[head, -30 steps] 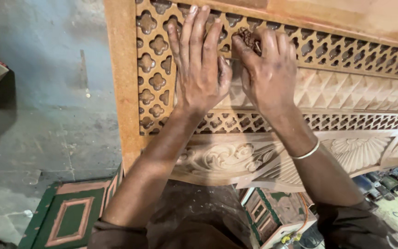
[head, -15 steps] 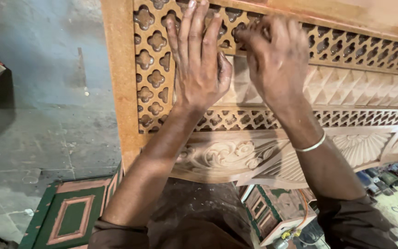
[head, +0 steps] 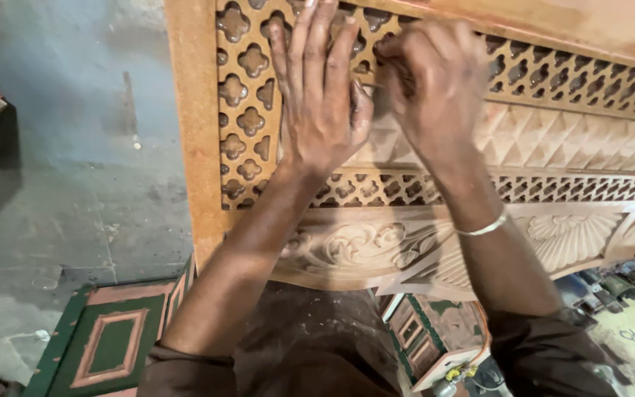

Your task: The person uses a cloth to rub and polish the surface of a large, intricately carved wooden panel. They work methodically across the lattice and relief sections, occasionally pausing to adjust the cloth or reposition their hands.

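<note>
Overhead, a carved wooden panel [head: 435,169] is seen lying across the view, its left edge a plain frame [head: 189,132]. Pressed flat on the panel's fretwork band [head: 248,110] is the left hand [head: 321,95], with its fingers stretched out and held close together, pointing away from the person; nothing is gripped by it. Just beside it, touching at the thumb side, the right hand [head: 435,88] is curled into a loose fist on the same band, with its fingertips bent down onto the wood. Whether something small is pinched in the right hand cannot be told, since the fingers are blurred and cover the spot. A thin pale bangle [head: 483,228] is worn on the right wrist.

Below the hands a row of raised pyramid shapes [head: 575,143] is cut into the panel, then a narrower fretwork strip [head: 597,187], then a border of scrolls and leaves [head: 365,246] nearest the person. A grey concrete floor [head: 60,169] is seen to the left of the panel. A green and pink framed board [head: 108,349] lies on the floor near the left elbow, and a small painted box [head: 435,338] is seen under the panel.
</note>
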